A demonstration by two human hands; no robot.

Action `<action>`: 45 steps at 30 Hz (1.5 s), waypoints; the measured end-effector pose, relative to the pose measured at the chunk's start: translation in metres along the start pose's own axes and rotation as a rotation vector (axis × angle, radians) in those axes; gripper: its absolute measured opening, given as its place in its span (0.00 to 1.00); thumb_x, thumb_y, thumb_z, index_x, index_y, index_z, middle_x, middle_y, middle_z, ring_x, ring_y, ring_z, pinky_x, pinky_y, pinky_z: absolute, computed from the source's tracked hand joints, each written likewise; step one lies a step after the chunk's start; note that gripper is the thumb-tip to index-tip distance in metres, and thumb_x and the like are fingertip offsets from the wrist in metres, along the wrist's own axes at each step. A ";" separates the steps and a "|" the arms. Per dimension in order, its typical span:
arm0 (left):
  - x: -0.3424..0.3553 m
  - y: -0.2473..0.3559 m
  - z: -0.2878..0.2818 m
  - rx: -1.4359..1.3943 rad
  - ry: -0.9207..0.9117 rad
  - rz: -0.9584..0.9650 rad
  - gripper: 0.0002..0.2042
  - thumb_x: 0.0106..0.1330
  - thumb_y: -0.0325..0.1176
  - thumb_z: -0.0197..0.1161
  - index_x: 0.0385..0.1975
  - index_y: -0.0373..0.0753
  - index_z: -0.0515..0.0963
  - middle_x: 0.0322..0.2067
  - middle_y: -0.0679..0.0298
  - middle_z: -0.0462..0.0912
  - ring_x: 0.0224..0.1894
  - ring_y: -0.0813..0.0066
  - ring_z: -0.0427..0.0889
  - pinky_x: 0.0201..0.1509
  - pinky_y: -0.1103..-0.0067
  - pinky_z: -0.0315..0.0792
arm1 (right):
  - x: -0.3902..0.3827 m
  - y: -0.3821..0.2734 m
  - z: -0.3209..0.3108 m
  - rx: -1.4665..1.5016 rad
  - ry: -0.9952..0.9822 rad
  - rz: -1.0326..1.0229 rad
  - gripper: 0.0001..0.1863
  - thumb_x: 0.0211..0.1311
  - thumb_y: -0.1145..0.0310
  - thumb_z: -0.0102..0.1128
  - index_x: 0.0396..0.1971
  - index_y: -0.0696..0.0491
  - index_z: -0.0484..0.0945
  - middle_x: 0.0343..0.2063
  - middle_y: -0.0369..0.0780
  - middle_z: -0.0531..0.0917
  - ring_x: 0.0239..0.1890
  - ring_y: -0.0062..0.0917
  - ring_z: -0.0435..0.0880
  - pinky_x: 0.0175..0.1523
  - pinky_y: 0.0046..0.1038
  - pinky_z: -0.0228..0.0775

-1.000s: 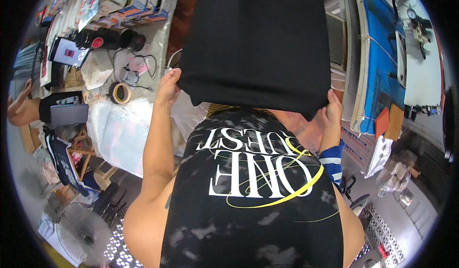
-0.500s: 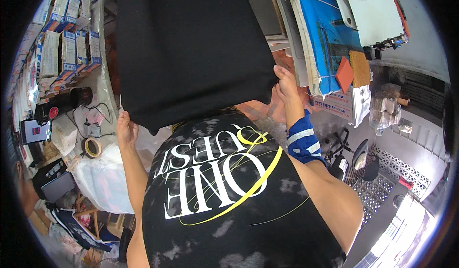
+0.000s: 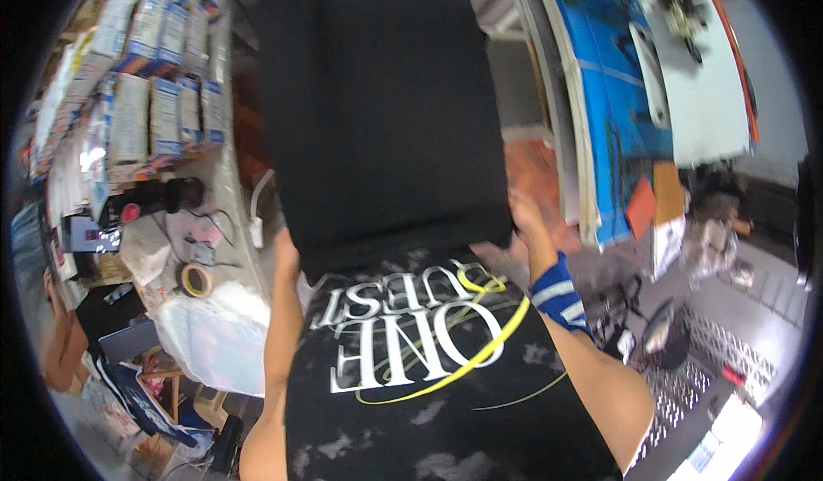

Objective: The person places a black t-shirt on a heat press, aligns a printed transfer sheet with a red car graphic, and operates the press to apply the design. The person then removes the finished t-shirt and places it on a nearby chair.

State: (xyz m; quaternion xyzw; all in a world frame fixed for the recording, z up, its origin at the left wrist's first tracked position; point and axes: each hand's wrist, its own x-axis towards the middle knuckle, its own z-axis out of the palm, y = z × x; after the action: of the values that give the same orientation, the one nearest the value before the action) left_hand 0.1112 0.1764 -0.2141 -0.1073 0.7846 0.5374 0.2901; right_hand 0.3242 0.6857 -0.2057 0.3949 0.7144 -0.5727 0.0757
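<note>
A large piece of black fabric (image 3: 386,121) is held out in front of me, its lower edge beside my printed black shirt (image 3: 429,412). My left hand (image 3: 286,256) grips it at the lower left corner, with its fingers mostly hidden. My right hand (image 3: 523,215) grips the right edge near the lower corner, a little higher than my left one, in blue and white striped fabric at the forearm (image 3: 557,297). Both hands are blurred by motion.
On the left, a table (image 3: 206,344) holds stacked boxes (image 3: 154,112), a tape roll (image 3: 195,279) and cables. Another person's arm (image 3: 62,344) shows at the far left. On the right stand blue-topped equipment (image 3: 591,69), a white board (image 3: 703,87) and an orange block (image 3: 639,207).
The fabric and both hands now sit lower in the view, with the fabric's lower edge closer against my shirt. The view swung right, then partly back. Both hands keep hold of the fabric.
</note>
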 end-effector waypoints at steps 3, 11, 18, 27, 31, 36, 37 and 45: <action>0.049 0.024 -0.002 -0.424 -0.156 -0.083 0.33 0.78 0.56 0.50 0.66 0.29 0.72 0.61 0.54 0.79 0.61 0.63 0.78 0.67 0.69 0.70 | 0.042 -0.069 0.016 0.648 -0.082 0.288 0.31 0.81 0.47 0.46 0.66 0.59 0.74 0.60 0.45 0.82 0.61 0.36 0.80 0.67 0.34 0.71; 0.252 0.224 -0.016 -0.860 -0.352 0.092 0.38 0.72 0.63 0.56 0.66 0.31 0.72 0.63 0.51 0.78 0.65 0.56 0.76 0.71 0.62 0.68 | 0.248 -0.244 0.021 0.931 -0.374 -0.125 0.35 0.75 0.43 0.52 0.67 0.59 0.72 0.62 0.49 0.79 0.62 0.41 0.79 0.69 0.41 0.68; 0.340 0.241 -0.064 -1.060 -0.144 0.040 0.24 0.71 0.37 0.65 0.60 0.25 0.74 0.60 0.44 0.79 0.62 0.44 0.79 0.70 0.53 0.70 | 0.358 -0.205 -0.042 1.083 0.258 -0.075 0.29 0.51 0.69 0.78 0.54 0.63 0.81 0.51 0.48 0.85 0.51 0.43 0.84 0.62 0.38 0.74; 0.339 0.233 -0.036 -0.989 0.214 0.058 0.24 0.62 0.31 0.67 0.57 0.27 0.77 0.56 0.47 0.82 0.58 0.50 0.81 0.69 0.61 0.71 | 0.336 -0.189 -0.017 0.749 0.379 -0.092 0.30 0.61 0.61 0.72 0.59 0.61 0.79 0.56 0.47 0.83 0.57 0.41 0.80 0.69 0.37 0.65; 0.353 0.214 -0.094 -1.050 0.133 0.199 0.19 0.67 0.31 0.65 0.54 0.26 0.78 0.54 0.47 0.84 0.55 0.51 0.84 0.65 0.61 0.75 | 0.309 -0.200 0.011 0.999 0.098 -0.025 0.25 0.71 0.61 0.62 0.60 0.64 0.77 0.57 0.50 0.83 0.58 0.46 0.82 0.69 0.43 0.69; 0.357 0.222 -0.093 -1.106 0.089 0.144 0.16 0.69 0.28 0.63 0.52 0.24 0.78 0.52 0.46 0.84 0.52 0.51 0.86 0.60 0.60 0.80 | 0.308 -0.187 0.003 1.060 0.131 -0.008 0.25 0.73 0.63 0.60 0.62 0.65 0.75 0.59 0.51 0.81 0.59 0.46 0.81 0.70 0.44 0.69; 0.358 0.223 -0.096 -1.104 0.092 0.139 0.16 0.69 0.28 0.62 0.52 0.24 0.78 0.52 0.45 0.84 0.51 0.51 0.86 0.59 0.60 0.80 | 0.308 -0.189 0.004 1.100 0.117 0.026 0.26 0.73 0.63 0.60 0.62 0.66 0.74 0.59 0.51 0.81 0.59 0.46 0.81 0.69 0.44 0.69; 0.335 0.263 -0.055 -0.065 0.446 0.126 0.20 0.60 0.28 0.71 0.50 0.28 0.80 0.48 0.47 0.87 0.49 0.51 0.87 0.55 0.64 0.78 | 0.283 -0.197 0.024 0.296 0.672 0.083 0.33 0.62 0.61 0.73 0.60 0.68 0.76 0.57 0.52 0.82 0.56 0.45 0.83 0.62 0.42 0.73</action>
State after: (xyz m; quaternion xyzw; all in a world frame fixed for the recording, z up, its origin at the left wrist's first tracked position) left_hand -0.3049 0.2796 -0.1855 -0.1835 0.8166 0.5425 0.0719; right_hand -0.0037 0.7934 -0.2229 0.5962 0.5921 -0.5047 -0.1982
